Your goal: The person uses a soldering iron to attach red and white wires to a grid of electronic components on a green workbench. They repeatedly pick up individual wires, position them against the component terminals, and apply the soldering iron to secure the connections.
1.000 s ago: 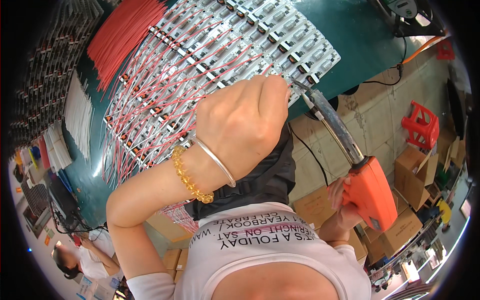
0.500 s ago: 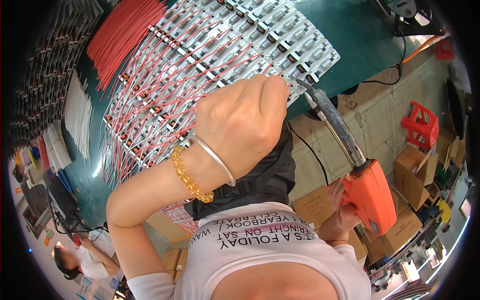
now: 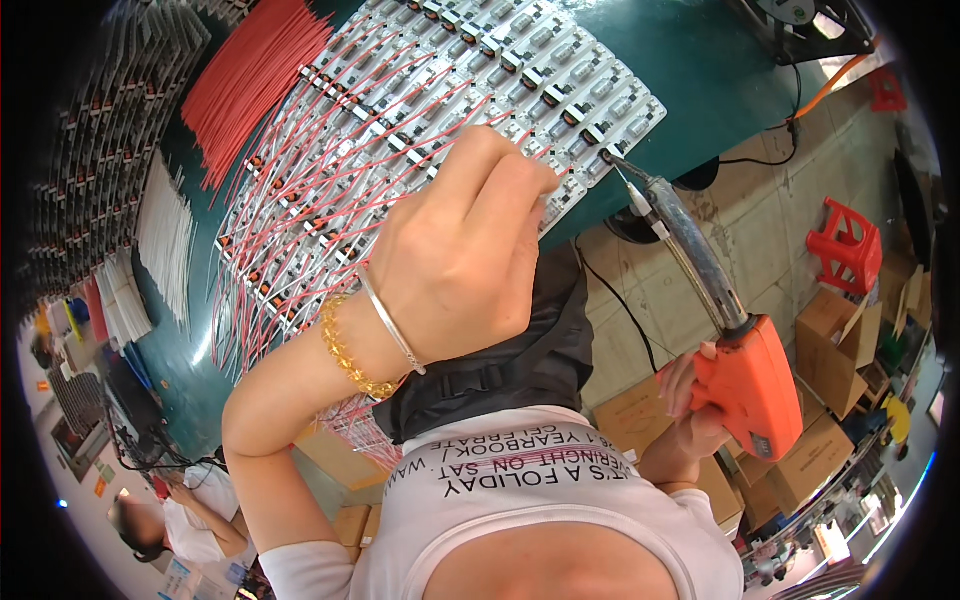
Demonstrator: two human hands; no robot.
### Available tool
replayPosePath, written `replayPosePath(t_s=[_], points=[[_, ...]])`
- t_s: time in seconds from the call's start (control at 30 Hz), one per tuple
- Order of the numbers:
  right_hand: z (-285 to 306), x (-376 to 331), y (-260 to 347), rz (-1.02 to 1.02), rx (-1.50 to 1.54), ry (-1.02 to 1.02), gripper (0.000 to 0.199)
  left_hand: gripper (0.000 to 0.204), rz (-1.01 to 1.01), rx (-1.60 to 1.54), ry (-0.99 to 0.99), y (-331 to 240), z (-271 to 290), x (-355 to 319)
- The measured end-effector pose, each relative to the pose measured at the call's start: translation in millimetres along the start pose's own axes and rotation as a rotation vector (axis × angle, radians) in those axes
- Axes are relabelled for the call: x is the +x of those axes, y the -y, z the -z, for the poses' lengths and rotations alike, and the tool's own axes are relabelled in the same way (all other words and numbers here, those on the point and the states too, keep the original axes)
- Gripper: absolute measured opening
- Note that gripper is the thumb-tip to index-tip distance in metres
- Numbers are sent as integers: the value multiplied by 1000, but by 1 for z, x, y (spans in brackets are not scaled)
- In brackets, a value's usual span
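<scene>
My right hand [image 3: 692,405] is closed round the handle of an orange soldering gun [image 3: 752,385]. Its metal barrel points up and left, and the tip and thin feed tube end at the near right edge of a panel of small white circuit boards [image 3: 600,90]. Over that same edge, my left hand [image 3: 460,245] is pinched, fingertips just left of the soldering tip. A short piece of red wire shows at those fingertips; the rest of it is hidden by the hand. Many red and white wires [image 3: 300,200] rise from the boards on the left part of the panel.
A bundle of loose red wires [image 3: 250,90] and a bundle of white wires [image 3: 165,240] lie on the green table [image 3: 700,60]. Stacked board panels [image 3: 90,170] stand far left. A fan [image 3: 800,25] is at the back right; a red stool [image 3: 845,245] and cardboard boxes [image 3: 830,340] are right. A person sits lower left.
My left hand has drawn back slightly left, baring more of the panel's near edge. The soldering gun has shifted a little right, and its tip is now more plainly seen against the boards.
</scene>
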State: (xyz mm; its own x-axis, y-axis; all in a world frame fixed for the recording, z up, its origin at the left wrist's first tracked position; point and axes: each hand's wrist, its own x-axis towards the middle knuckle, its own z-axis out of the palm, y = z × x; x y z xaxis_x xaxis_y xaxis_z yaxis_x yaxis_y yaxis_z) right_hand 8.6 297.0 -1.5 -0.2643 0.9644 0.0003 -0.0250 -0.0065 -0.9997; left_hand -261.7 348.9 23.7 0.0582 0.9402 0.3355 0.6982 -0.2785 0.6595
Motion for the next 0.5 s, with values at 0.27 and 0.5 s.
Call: replayPosePath(t_s=[0.27, 0.5], points=[[3, -2, -3, 14, 45, -18, 78, 19, -14, -47, 73, 4, 5, 3], [6, -4, -6, 32, 54, -19, 78, 20, -276, 181, -108, 10, 10, 6]])
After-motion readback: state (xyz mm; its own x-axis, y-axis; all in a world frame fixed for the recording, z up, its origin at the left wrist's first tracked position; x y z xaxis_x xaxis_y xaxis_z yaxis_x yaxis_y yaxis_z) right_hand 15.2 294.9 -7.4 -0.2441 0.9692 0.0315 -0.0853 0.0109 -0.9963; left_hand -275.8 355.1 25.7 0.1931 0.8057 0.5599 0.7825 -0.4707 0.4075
